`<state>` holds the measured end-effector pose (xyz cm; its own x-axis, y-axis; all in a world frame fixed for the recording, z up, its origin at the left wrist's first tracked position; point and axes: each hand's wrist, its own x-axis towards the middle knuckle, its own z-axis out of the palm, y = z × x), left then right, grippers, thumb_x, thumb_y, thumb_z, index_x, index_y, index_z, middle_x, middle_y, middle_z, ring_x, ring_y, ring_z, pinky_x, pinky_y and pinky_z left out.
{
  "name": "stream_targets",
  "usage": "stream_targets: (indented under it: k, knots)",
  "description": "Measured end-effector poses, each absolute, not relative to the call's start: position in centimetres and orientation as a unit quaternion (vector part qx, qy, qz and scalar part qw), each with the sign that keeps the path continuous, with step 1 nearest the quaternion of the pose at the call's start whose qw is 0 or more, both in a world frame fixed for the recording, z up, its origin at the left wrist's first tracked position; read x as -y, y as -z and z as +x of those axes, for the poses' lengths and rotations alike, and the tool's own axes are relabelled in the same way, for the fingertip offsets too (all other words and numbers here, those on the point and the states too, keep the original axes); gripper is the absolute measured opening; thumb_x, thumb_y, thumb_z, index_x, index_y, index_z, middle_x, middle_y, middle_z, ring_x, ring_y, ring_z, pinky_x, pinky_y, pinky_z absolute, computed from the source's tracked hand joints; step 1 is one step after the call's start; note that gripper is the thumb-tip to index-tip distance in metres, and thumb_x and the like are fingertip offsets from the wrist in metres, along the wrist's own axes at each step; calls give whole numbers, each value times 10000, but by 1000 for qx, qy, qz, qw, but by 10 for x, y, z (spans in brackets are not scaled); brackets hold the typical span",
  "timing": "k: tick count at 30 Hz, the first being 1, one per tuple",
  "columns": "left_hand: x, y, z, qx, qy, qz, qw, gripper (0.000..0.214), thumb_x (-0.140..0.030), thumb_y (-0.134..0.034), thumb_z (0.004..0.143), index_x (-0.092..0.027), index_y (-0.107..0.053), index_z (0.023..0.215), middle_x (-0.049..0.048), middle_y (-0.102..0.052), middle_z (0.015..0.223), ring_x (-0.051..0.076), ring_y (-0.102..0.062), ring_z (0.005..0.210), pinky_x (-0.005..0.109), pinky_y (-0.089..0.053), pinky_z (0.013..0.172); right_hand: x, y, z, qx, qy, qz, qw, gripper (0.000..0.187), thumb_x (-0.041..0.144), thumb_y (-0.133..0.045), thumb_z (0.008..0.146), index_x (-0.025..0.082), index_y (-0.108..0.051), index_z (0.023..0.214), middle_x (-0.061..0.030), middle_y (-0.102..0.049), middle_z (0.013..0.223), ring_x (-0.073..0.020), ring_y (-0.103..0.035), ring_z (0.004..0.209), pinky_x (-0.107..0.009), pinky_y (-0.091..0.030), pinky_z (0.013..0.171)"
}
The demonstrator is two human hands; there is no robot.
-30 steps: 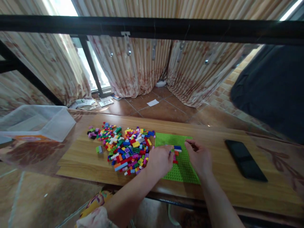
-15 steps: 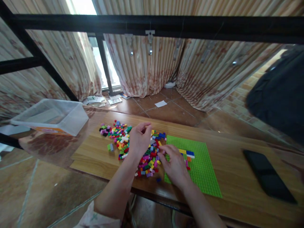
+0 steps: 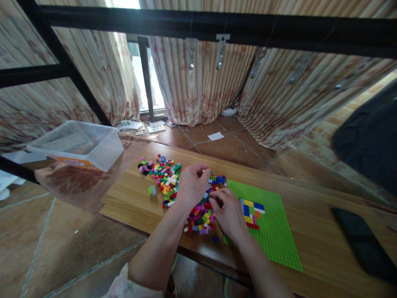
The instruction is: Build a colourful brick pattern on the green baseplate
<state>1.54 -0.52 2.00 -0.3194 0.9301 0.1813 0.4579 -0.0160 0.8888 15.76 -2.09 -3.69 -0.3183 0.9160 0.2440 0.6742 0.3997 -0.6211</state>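
A heap of small coloured bricks (image 3: 167,182) lies on the wooden board (image 3: 133,203). My left hand (image 3: 191,185) hovers over the heap's middle, its fingers curled and pinched together; what they hold is hidden. My right hand (image 3: 228,213) rests at the heap's right edge, fingers bent down among the bricks. Right of it lies a green baseplate (image 3: 273,231) with a small patch of blue, yellow, orange and red bricks (image 3: 252,210) fixed on it. One green brick (image 3: 151,190) lies apart at the left.
A clear plastic tub (image 3: 83,145) stands at the left end of the table. A black phone (image 3: 364,246) lies at the far right. A black metal frame (image 3: 217,29) crosses overhead, with curtains and tiled floor beyond. Something dark hangs at the right.
Both hands left the baseplate and moved left to the brick heap. The view has swung, so the table sits further right.
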Motion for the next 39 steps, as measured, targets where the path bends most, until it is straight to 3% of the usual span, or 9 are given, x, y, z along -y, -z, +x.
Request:
stream_targets:
  k: [9, 14, 20, 23, 28, 34, 39]
  knots:
    - [7, -21, 15, -668, -456, 535, 242, 227, -265, -551, 799, -161, -729, 893, 25, -695, 727, 131, -595, 649, 222, -434, 597, 24, 32, 148, 794, -204, -466, 332, 190, 265, -559, 858, 182, -656, 999, -87, -631, 960, -224, -557, 941, -375, -448, 857]
    - [8, -21, 17, -677, -443, 539, 234, 222, -257, -554, 801, -165, -731, 899, 30, -699, 743, 134, -597, 662, 228, -439, 619, 24, 36, 143, 809, -197, -450, 322, 132, 239, -589, 839, 208, -671, 937, -63, -663, 923, -228, -557, 902, -388, -438, 837]
    - [8, -23, 16, -677, -436, 541, 241, 235, -265, -552, 806, -162, -729, 922, 38, -705, 768, 143, -605, 689, 236, -450, 638, 23, 33, 143, 775, -242, -453, 368, 139, 217, -560, 846, 206, -684, 909, -65, -681, 911, -219, -574, 903, -390, -436, 855]
    - [7, -20, 16, -664, -448, 539, 262, 256, -269, -547, 809, -158, -719, 962, 41, -711, 802, 146, -616, 723, 234, -461, 653, 21, 27, 147, 691, -330, -471, 439, 159, 268, -569, 839, 212, -690, 926, -54, -689, 932, -203, -594, 899, -371, -450, 839]
    - [6, -15, 23, -593, -473, 547, 354, 250, -239, -544, 804, -145, -704, 971, 30, -701, 788, 127, -606, 696, 219, -476, 649, 12, 18, 160, 427, -556, -459, 545, 221, 353, -676, 746, 208, -697, 912, -16, -693, 839, -136, -591, 702, -279, -477, 675]
    - [15, -23, 40, -480, -449, 571, 492, 317, -144, -558, 777, -163, -666, 1074, 33, -691, 895, 112, -609, 699, 212, -500, 657, 11, 7, 172, 321, -677, -404, 524, 225, 355, -749, 669, 198, -679, 813, 1, -649, 692, -106, -533, 565, -231, -440, 536]
    - [17, -21, 43, -424, -436, 627, 487, 260, -108, -533, 789, -161, -685, 994, 24, -681, 802, 118, -609, 683, 219, -503, 666, 11, 6, 178, 315, -709, -383, 501, 242, 375, -755, 678, 189, -661, 801, 23, -617, 626, -83, -487, 505, -212, -410, 503]
